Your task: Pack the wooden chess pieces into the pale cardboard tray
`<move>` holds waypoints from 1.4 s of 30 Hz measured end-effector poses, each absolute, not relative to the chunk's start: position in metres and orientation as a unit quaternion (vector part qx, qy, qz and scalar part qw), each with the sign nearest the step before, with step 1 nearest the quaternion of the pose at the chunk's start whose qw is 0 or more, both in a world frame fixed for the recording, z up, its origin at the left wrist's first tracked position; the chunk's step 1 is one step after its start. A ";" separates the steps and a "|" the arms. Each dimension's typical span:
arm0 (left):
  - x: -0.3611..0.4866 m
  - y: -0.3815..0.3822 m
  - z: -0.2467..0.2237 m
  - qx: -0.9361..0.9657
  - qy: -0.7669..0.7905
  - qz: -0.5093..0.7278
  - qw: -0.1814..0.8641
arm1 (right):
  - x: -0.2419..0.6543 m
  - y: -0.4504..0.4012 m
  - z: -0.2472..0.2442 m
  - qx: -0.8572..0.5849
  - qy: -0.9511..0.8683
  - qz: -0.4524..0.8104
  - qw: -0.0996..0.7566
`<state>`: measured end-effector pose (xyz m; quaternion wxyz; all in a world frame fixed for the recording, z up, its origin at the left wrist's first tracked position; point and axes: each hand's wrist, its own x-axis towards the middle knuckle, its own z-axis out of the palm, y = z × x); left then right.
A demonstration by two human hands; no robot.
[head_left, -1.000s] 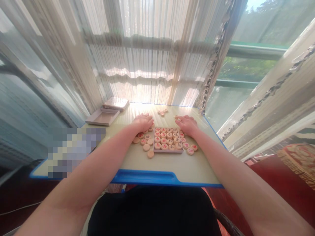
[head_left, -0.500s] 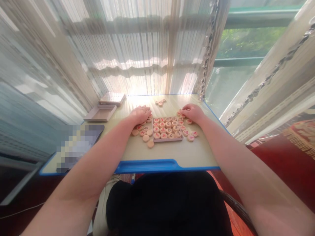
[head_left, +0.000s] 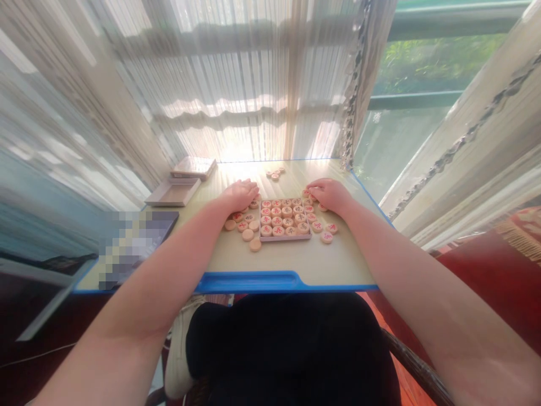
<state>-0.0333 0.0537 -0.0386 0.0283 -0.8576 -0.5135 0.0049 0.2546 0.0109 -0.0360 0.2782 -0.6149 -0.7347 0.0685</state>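
Observation:
Round wooden Chinese chess pieces fill a shallow pinkish box (head_left: 285, 239) in rows, with red and black characters facing up. My left hand (head_left: 242, 194) lies palm down at the left, its fingers stretched over the loose pieces beside the box; some pieces beneath are hidden. Several loose pieces (head_left: 247, 235) near it show blank faces, others show characters. Over on the right, my right hand (head_left: 328, 193) is bent lightly, fingertips resting at the upper loose pieces (head_left: 308, 194). No piece is visibly lifted. More red-marked loose pieces (head_left: 327, 237) lie below that hand.
A small cluster of pieces (head_left: 275, 176) sits farther back on the blue-edged table (head_left: 279, 260). An open box lid or tray (head_left: 173, 192) and a flat box (head_left: 194, 167) are at the back left. A partly pixelated dark item (head_left: 147, 237) lies at the left edge.
The view has shifted slightly. My right fingers have straightened a little over the upper right pieces. My left hand stays nearly in place, and the boxed pieces look unchanged.

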 end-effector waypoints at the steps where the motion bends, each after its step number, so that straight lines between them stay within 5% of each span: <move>1: -0.034 0.054 -0.039 -0.861 -0.508 0.013 0.041 | 0.255 0.012 -0.036 -0.621 -0.733 0.056 0.271; 15: -0.031 0.049 -0.033 -0.863 -0.504 0.026 0.011 | 0.266 0.010 -0.022 -0.704 -0.664 0.040 0.248; 28: -0.032 0.047 -0.032 -0.856 -0.517 0.019 0.008 | 0.251 -0.002 -0.017 -0.576 -0.639 0.184 0.475; 42: -0.036 0.054 -0.040 -0.866 -0.500 0.006 0.024 | 0.208 -0.066 0.008 -0.395 -0.853 0.232 0.251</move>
